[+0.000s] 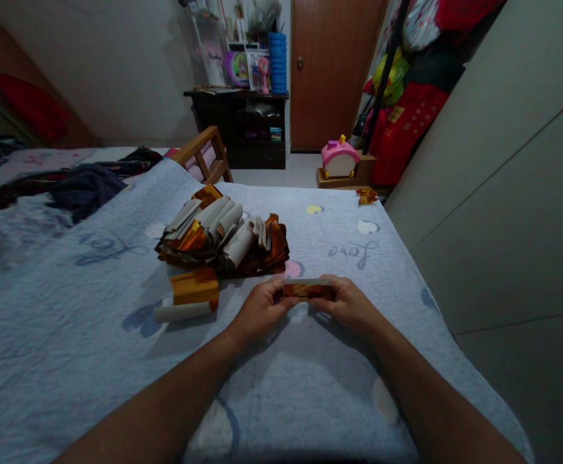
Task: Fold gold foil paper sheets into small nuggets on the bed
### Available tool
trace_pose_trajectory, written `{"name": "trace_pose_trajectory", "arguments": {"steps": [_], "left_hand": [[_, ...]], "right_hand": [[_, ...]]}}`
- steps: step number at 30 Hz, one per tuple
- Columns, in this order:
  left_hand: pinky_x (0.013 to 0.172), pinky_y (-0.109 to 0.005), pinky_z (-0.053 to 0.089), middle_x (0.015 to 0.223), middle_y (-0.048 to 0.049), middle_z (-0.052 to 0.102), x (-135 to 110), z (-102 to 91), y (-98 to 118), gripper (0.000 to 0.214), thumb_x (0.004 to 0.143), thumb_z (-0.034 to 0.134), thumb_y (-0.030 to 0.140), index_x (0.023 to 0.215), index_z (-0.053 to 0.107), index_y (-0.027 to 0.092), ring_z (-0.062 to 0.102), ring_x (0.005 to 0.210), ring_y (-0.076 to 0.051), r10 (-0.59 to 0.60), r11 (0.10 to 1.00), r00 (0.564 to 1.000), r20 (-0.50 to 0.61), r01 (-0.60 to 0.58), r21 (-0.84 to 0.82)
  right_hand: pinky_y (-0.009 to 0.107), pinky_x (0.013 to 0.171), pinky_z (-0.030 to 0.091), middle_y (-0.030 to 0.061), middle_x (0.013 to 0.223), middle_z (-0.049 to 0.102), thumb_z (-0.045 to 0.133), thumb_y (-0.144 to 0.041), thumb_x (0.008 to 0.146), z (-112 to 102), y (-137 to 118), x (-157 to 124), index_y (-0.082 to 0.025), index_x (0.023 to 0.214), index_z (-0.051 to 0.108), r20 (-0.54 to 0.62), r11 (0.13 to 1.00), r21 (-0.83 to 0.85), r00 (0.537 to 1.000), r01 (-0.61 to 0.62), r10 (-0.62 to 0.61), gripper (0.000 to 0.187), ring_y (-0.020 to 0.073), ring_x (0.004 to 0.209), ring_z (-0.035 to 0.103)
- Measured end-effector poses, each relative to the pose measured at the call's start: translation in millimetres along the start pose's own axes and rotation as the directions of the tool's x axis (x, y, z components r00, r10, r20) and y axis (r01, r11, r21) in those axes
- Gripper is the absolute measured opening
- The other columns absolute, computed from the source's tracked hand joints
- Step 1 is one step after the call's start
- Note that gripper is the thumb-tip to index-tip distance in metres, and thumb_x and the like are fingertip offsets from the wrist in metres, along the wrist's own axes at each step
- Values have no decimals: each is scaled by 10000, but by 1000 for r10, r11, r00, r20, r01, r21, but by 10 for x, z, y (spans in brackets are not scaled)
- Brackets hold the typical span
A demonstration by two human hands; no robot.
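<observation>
Between both hands is a small folded piece of gold foil paper [309,290] with a pale upper edge, held level above the bedspread. My left hand [265,303] pinches its left end, thumb along the near side. At the other end, my right hand [345,301] grips it in the same way. Left of my left hand lies a loose sheet of gold paper [195,287], its near edge curled to show a grey-white back. Beyond it sits a heaped stack of gold and white papers [204,232], many of them curled.
A pale blue quilted bedspread [310,386] with printed hearts lies under everything. A folded gold piece [367,196] rests at the far right corner. Dark clothes [85,190] lie at left, a wooden chair [208,158] stands past the far edge, and a white cabinet [503,193] borders the right.
</observation>
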State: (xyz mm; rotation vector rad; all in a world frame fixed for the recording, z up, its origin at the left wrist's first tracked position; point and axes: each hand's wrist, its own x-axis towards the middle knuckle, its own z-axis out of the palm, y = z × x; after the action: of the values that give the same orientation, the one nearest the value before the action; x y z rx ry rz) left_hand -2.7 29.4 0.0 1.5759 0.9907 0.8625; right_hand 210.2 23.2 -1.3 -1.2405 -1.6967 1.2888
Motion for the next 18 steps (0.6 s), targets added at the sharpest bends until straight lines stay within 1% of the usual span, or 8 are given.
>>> {"name": "trace_pose_trajectory", "arguments": {"steps": [2,5,10,13,15,18], "left_hand": [[836,-328,497,972,-88,724,-3,11,7,279,817,696,279,1052,725,132,641,885,-210,-21,998,1000,13,21,-59],[844,-334,507,965,-95,739,-8,22,18,295,821,709,313,1039,736,117,655,885,-218,-48,996,998,44,51,-77],[840,-344,511,955,-93,764,-1,23,18,348,834,716,366,1069,757,113,673,870,-232,-78,993,991,110,87,-81],[882,-364,510,988,-90,778,4,23,8,339,849,699,353,1091,767,126,680,905,-244,-56,995,991,124,66,-79],[894,-369,509,1004,-90,780,7,20,-1,330,854,689,333,1103,770,133,679,922,-248,-38,996,992,124,47,-70],[876,-360,508,980,-93,775,6,14,-24,334,865,669,322,1116,765,124,674,896,-238,-46,997,990,135,54,-60]], "right_hand": [[280,639,463,13,785,699,705,-279,769,16,24,12,-173,931,719,20,996,81,999,-32,31,194,151,679,593],[302,695,493,36,852,748,702,-290,784,50,8,21,-166,1007,749,49,989,147,999,-30,23,260,164,717,635],[365,821,522,60,978,786,710,-296,793,91,-25,28,-179,1066,768,73,980,200,997,-16,1,302,209,835,693],[385,865,514,52,982,789,719,-302,788,65,-15,36,-189,1051,783,103,979,205,995,-20,-2,294,215,854,696],[372,844,511,39,944,789,716,-298,782,25,-12,37,-195,1038,791,112,980,199,994,-19,-4,285,205,823,686],[314,716,490,19,811,764,686,-285,793,-46,-12,27,-188,976,800,90,992,121,996,-26,15,236,167,695,629]]}}
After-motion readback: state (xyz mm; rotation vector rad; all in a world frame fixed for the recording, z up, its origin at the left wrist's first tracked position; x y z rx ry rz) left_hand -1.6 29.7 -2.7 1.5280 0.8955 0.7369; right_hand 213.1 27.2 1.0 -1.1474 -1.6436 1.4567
